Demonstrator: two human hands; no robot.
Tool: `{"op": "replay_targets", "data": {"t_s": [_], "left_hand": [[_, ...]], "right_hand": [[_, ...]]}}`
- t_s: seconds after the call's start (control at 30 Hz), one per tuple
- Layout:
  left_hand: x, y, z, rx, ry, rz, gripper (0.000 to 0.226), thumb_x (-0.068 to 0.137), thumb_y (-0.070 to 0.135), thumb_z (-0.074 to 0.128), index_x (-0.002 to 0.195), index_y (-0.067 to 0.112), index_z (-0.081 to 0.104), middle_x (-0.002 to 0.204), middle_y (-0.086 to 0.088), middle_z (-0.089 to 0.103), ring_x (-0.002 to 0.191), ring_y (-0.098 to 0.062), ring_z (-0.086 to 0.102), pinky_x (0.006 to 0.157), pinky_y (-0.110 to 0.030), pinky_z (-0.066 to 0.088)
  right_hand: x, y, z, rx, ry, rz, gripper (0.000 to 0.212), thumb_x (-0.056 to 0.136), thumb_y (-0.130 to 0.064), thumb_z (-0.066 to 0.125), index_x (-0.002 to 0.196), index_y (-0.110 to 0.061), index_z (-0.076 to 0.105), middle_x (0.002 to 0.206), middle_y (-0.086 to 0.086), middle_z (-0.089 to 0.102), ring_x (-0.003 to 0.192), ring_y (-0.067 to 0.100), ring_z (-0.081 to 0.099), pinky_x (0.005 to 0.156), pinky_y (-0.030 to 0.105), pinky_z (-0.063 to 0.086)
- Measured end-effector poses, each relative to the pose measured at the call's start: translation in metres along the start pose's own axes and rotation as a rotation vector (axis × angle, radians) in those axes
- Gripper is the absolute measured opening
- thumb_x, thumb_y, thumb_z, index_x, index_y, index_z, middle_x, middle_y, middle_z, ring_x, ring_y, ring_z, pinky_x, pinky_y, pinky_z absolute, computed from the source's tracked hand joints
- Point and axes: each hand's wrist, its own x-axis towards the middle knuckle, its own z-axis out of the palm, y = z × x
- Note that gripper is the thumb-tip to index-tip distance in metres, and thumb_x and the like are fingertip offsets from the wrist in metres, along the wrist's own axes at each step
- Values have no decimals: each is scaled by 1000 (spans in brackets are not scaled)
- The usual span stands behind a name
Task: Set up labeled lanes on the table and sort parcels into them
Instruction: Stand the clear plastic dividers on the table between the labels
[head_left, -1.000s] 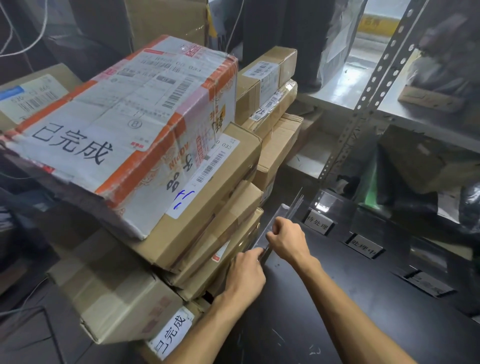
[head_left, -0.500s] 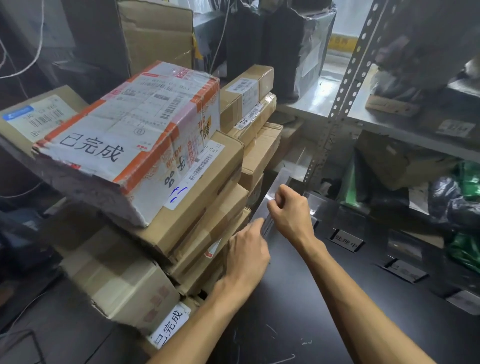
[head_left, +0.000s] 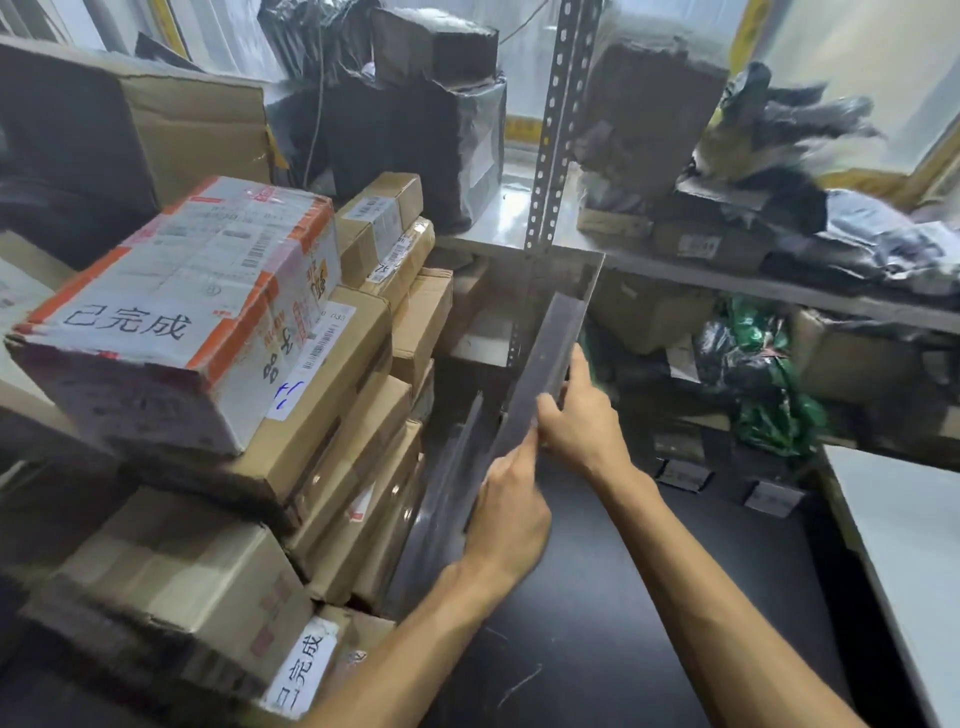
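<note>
Head view catches you mid lane set-up: your right hand (head_left: 584, 423) pinches the clear divider strip (head_left: 550, 358) at mid-length and your left hand (head_left: 511, 512) curls round its near end, holding it above the black table (head_left: 597, 623), beside the parcel stack (head_left: 332, 415). Its long axis runs away from you, with the far end tilted up toward the shelf. Next, I judge, you must level it and stand it on edge by the label holders (head_left: 680, 474).

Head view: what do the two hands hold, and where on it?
A clear plastic divider: right hand grips its edge mid-length; left hand touches it lower down, grip hidden.
</note>
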Motion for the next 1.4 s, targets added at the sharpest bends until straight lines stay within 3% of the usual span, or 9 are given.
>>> {"op": "replay_targets", "data": {"t_s": [0.1, 0.27, 0.37, 0.47, 0.63, 0.93, 1.23, 1.37, 1.4], "left_hand": [[-12, 2, 14, -32, -137, 44, 63, 101, 4, 44, 158, 24, 30, 148, 0, 52, 137, -18, 47, 116, -30, 35], [-13, -16, 45, -84, -357, -62, 55, 98, 11, 48, 151, 25, 40, 141, -1, 54, 133, -19, 50, 114, -35, 40], [-3, -36, 63, -101, -466, -155, 49, 97, 14, 49, 144, 26, 46, 133, -2, 57, 125, -22, 55, 106, -36, 45], [20, -57, 81, -88, -528, -235, 45, 94, 15, 49, 138, 23, 50, 130, -4, 59, 121, -25, 56, 99, -35, 45], [57, -77, 108, -128, -577, -358, 45, 85, 17, 45, 128, 26, 52, 125, 7, 60, 115, -16, 60, 98, -34, 50], [115, -87, 140, -189, -560, -460, 46, 94, 8, 45, 136, 26, 52, 128, 8, 60, 120, -13, 57, 95, -23, 44], [127, -91, 154, -163, -561, -510, 47, 96, 13, 47, 142, 24, 51, 136, 4, 60, 125, -17, 56, 104, -33, 46], [126, -84, 150, -118, -534, -471, 44, 98, 20, 49, 141, 26, 48, 133, 6, 58, 119, -14, 56, 92, -24, 44], [126, -82, 147, -95, -514, -445, 45, 98, 22, 49, 142, 26, 46, 136, 5, 56, 124, -15, 53, 96, -26, 43]], "right_hand": [[-16, 19, -8, -49, -14, 92, 73, 95, -17, 46, 161, -24, 16, 109, 20, 68, 95, 42, 62, 80, 41, 46], [-28, 57, 8, -92, -52, 181, 62, 100, -12, 43, 158, -15, 22, 121, 21, 66, 104, 42, 60, 79, 37, 40], [-19, 87, 31, -123, -85, 264, 65, 100, -13, 42, 160, -13, 17, 114, 20, 66, 95, 38, 56, 77, 36, 37], [1, 114, 53, -150, -100, 318, 65, 99, -14, 42, 160, -13, 18, 108, 17, 68, 97, 39, 59, 80, 40, 44], [37, 140, 72, -110, -135, 351, 68, 99, -11, 44, 161, -13, 17, 102, 13, 68, 92, 35, 61, 74, 37, 41], [100, 178, 88, -154, -173, 368, 66, 99, -15, 45, 159, -12, 18, 100, 17, 70, 92, 37, 63, 77, 41, 48], [121, 195, 89, -179, -318, 396, 59, 97, -15, 46, 153, -14, 29, 120, 22, 67, 109, 43, 61, 80, 39, 42], [116, 193, 86, -136, -301, 402, 58, 98, -30, 49, 151, -14, 31, 127, 19, 66, 112, 40, 62, 90, 43, 51], [114, 189, 84, -140, -280, 395, 62, 99, -36, 49, 153, -13, 29, 135, 18, 61, 117, 39, 60, 95, 46, 50]]}}
